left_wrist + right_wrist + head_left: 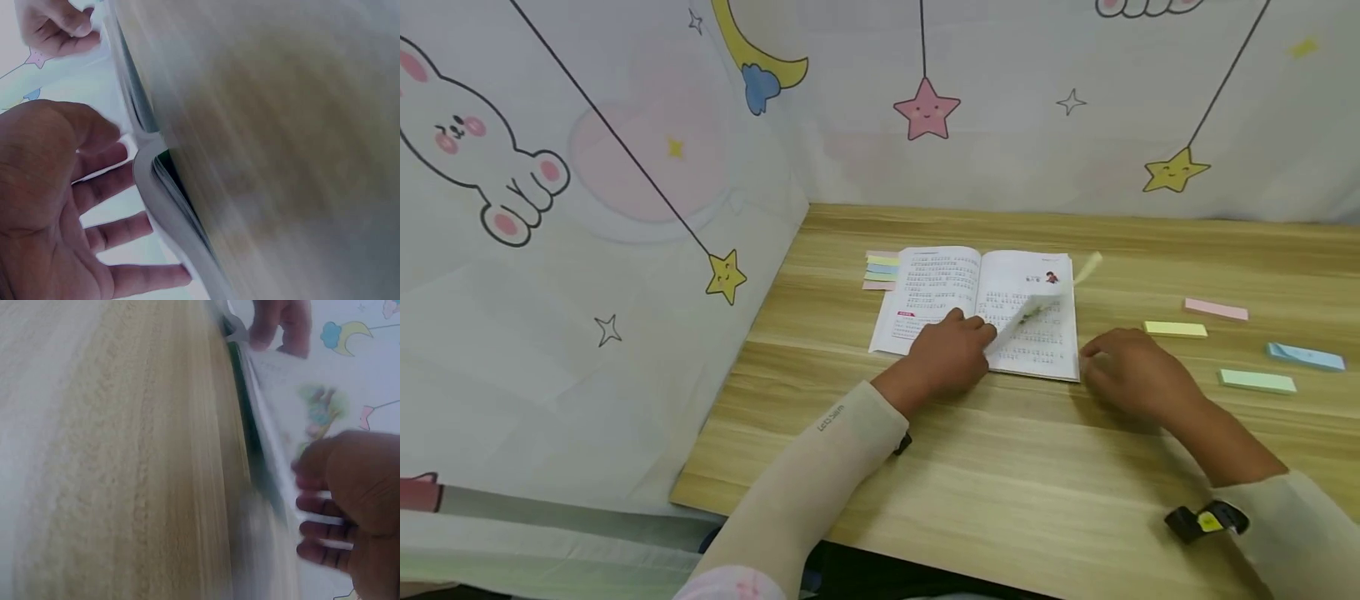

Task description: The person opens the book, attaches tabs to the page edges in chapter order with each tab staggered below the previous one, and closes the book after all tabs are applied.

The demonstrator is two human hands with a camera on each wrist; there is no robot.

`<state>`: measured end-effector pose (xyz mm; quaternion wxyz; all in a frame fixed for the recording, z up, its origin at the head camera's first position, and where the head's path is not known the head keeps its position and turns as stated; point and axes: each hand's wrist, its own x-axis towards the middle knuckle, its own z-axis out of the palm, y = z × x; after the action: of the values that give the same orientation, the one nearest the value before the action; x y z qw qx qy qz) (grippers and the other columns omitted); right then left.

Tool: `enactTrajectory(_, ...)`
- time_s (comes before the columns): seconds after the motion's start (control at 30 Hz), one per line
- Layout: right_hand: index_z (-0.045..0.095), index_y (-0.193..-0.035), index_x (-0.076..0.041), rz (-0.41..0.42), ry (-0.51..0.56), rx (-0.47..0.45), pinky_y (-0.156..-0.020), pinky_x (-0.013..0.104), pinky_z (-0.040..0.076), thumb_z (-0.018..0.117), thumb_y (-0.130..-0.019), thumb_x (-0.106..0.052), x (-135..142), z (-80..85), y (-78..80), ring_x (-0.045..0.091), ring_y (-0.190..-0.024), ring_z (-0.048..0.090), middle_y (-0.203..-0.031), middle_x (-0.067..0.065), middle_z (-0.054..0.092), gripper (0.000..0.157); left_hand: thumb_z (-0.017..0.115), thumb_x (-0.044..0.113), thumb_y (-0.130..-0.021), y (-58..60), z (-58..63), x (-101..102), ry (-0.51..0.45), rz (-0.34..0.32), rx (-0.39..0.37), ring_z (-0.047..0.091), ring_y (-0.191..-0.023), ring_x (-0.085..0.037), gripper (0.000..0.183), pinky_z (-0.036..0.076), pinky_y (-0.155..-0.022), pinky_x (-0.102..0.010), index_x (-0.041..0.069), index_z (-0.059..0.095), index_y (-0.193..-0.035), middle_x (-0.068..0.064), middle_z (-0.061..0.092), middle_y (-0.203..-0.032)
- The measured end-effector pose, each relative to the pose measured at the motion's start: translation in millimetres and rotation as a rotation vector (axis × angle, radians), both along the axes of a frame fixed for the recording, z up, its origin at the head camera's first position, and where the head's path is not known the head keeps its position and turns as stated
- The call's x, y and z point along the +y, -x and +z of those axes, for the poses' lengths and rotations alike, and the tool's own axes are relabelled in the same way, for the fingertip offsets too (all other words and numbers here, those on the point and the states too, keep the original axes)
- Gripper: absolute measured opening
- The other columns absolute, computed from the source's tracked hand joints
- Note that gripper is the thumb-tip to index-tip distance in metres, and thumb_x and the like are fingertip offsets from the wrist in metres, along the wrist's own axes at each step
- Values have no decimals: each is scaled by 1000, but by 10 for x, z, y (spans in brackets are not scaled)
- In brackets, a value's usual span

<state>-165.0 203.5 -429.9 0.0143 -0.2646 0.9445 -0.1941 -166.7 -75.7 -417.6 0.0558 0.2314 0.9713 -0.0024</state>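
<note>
An open book (936,279) with printed text lies on the wooden table. One loose page (1021,318) stands lifted over its right side, blurred, with a yellow sticky tab (1088,267) jutting out at the upper right. My left hand (947,350) rests on the lower part of the book near the spine; the left wrist view shows its fingers (125,231) spread and fairly straight against the pages. Beside the book's lower right corner is my right hand (1138,371), its fingers loosely bent. Nothing shows between them, and the lifted page stands apart from this hand.
Several coloured tabs (882,271) stick out from the book's left edge. To the right lie a yellow sticky-note pad (1175,330), a pink pad (1216,310), a blue pad (1305,357) and a green pad (1257,382). Cartoon-printed sheeting (1000,158) borders the table's back and left.
</note>
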Motion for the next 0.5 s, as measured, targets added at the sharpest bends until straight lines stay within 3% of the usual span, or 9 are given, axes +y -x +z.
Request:
enactTrajectory(0.17, 65, -115, -7, 161, -43, 157, -90, 45, 40, 68, -85, -27, -144, -91, -7, 27, -113, 49, -117, 6, 59, 36, 43, 42, -94, -2, 4, -5, -127, 136, -15, 54, -91, -14, 45, 46, -60, -35, 22, 42, -135, 8, 60, -110)
enactTrajectory(0.3, 66, -114, -6, 211, -67, 219, -88, 44, 43, 70, -83, -25, -196, -142, -9, 25, -111, 51, -116, 6, 59, 36, 35, 48, -97, -8, 23, -53, -240, 224, 36, 60, -70, -14, 60, 44, -48, -33, 14, 26, -146, 0, 64, -87)
enactTrajectory(0.37, 65, -114, -6, 226, -57, 217, -87, 44, 43, 69, -84, -22, -210, -149, -5, 26, -110, 52, -116, 6, 59, 34, 42, 41, -96, -16, 21, -89, -311, 278, 137, 56, -57, -14, 68, 40, -40, -32, 11, 12, -149, -2, 63, -86)
enactTrajectory(0.4, 65, -114, -6, 228, -58, 217, -87, 44, 43, 69, -84, -22, -217, -149, -3, 26, -110, 52, -116, 6, 60, 34, 46, 35, -94, -20, 20, -109, -317, 300, 225, 58, -60, -16, 72, 43, -43, -33, 10, 7, -150, -6, 63, -92)
enactTrajectory(0.47, 66, -114, -7, 229, -60, 202, -86, 45, 44, 67, -86, -21, -224, -144, 1, 27, -109, 53, -115, 7, 61, 32, 51, 25, -90, -20, 11, -153, -284, 353, 420, 63, -84, -25, 82, 51, -59, -38, 13, -3, -150, -14, 57, -115)
enactTrajectory(0.5, 66, -115, -6, 230, -62, 192, -86, 46, 44, 66, -86, -21, -226, -138, -1, 27, -109, 53, -115, 8, 61, 32, 54, 22, -87, -23, 13, -175, -246, 376, 498, 58, -102, -30, 88, 50, -73, -44, 16, -7, -150, -18, 47, -130)
